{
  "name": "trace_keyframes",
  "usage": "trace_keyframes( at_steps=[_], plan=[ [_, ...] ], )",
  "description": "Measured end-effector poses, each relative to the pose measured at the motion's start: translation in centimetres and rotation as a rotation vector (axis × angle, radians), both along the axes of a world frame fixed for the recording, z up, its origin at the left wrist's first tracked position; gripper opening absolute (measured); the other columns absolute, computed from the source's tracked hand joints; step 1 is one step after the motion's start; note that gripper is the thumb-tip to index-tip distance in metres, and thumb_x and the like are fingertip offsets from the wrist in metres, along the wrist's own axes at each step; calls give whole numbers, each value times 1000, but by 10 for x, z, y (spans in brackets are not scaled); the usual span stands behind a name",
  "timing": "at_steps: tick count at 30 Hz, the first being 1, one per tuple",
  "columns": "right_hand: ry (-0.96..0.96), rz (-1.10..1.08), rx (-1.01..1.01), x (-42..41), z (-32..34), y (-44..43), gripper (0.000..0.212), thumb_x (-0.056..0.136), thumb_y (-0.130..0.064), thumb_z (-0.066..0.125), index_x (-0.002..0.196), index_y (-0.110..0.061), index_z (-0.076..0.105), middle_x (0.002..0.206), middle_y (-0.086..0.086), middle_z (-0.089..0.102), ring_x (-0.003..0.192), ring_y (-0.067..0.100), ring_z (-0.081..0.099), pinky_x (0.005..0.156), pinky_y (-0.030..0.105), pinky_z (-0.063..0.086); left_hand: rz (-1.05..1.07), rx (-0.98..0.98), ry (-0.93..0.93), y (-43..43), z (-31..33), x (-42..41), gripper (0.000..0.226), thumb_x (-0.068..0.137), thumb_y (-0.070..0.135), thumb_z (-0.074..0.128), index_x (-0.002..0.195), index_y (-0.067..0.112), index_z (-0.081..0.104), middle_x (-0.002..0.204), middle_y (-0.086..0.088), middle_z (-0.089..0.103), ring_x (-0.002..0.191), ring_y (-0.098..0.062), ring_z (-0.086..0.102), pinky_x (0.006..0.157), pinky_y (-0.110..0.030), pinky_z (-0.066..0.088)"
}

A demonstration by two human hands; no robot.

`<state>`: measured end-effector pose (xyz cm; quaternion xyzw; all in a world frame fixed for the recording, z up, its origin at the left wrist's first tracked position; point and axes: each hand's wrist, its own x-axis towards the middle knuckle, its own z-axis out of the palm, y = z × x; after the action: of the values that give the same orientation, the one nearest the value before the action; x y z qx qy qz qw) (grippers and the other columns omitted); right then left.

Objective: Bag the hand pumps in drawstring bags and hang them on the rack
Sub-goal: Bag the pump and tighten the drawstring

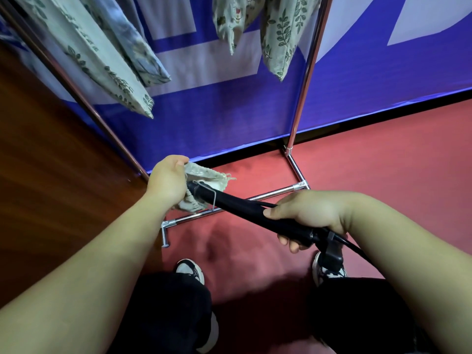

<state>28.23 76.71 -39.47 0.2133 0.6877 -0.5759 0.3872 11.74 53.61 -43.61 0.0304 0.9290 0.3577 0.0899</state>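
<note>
Small beige cloth drawstring bag (209,176) at centre-left of frame, bunched in left hand (167,182), fingers clenched round its mouth. Tip of long black hand pump (245,208) sits at the opening; the rest is outside, slanting down-right across centre. Right hand (306,213) wraps pump barrel nr handle end. Pump is matte black w/ thin wire loop nr tip. Leaf-print cloth bags (102,60) hang from chrome rack (304,80) along top of frame; contents hidden.

An indoor staged or display-type room: red carpet (370,175) underfoot, a blue-and-white printed banner (229,118) as backdrop, a chrome rack (304,80) hung with patterned cloth bags (281,34)
</note>
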Motion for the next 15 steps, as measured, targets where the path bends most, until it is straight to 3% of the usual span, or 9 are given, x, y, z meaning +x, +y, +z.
trace_keyframes(
  at_steps=[3,4,7,10,12,13,15],
  plan=[
    [-40,-29,0,0,-6,-4,31,102,-35,54,93,-5,57,72,14,66,54,26,63,49,26,47,-143,64,-52,7,10,10,31,105,22,38,113,27,68,103,-12,69,77,-20,68,73,-36,57],
    [-53,-42,-6,-1,-8,-5,31,102,-35,54,93,-5,57,71,14,66,53,25,63,48,25,47,-206,55,-71,10,12,14,29,105,21,40,110,29,68,100,-13,70,77,-22,67,72,-34,55],
    [-107,-90,-42,-5,-12,-10,28,102,-31,54,98,-4,59,74,14,67,54,23,65,48,25,50,-354,63,-135,21,18,26,28,105,19,44,107,29,69,106,-14,74,99,-27,68,84,-22,48],
    [-139,-132,-110,-10,-12,-11,19,98,-20,54,104,-2,61,89,18,70,61,23,67,51,26,53,-400,105,-180,28,18,34,29,105,15,44,108,24,71,107,-17,74,98,-28,67,72,-7,42],
    [-118,-147,-157,-11,-10,-9,13,97,-11,53,105,-4,61,97,20,68,64,24,67,51,27,54,-404,154,-202,31,17,38,30,105,14,43,106,24,72,81,-15,72,73,-25,66,65,-19,46],
    [-102,-150,-169,-12,-10,-8,13,97,-7,53,107,-4,61,98,21,68,64,25,67,52,28,55,-404,171,-220,32,17,40,31,105,14,43,104,26,72,62,-5,66,57,-17,59,61,-26,44],
    [-91,-180,-171,-14,-9,-8,18,97,-6,54,114,0,60,98,21,65,62,26,68,50,30,56,-418,164,-219,34,16,43,31,104,15,43,105,26,72,51,11,56,51,-3,51,63,-30,44]
  ],
)
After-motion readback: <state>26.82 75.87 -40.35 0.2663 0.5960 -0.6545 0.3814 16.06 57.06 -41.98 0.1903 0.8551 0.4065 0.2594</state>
